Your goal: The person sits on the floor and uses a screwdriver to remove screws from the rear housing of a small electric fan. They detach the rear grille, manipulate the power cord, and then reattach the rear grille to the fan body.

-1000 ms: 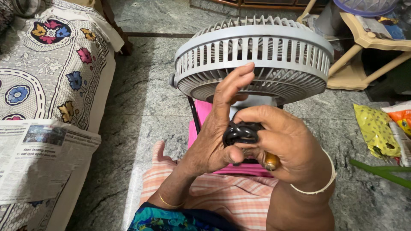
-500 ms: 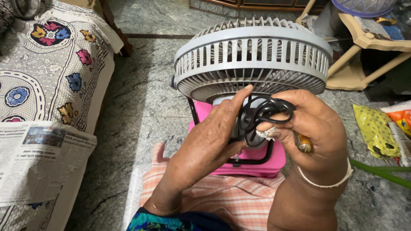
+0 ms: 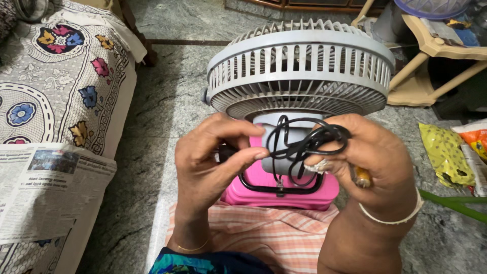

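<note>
I am holding the coiled black cord (image 3: pixel 304 144) in my right hand (image 3: pixel 373 162), just in front of the grey fan (image 3: pixel 299 66), while my left hand (image 3: pixel 213 162) fingers are pinching its loose end from the left.

A floral bedspread (image 3: pixel 61 86) and a newspaper (image 3: pixel 45 187) are seen at left, a beige stool (image 3: pixel 436 56) and yellow packet (image 3: pixel 446 152) at right, on grey stone floor (image 3: pixel 167 101).

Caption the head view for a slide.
Both hands, left hand and right hand, hold a coiled black cord before a grey table fan on its pink base.
</note>
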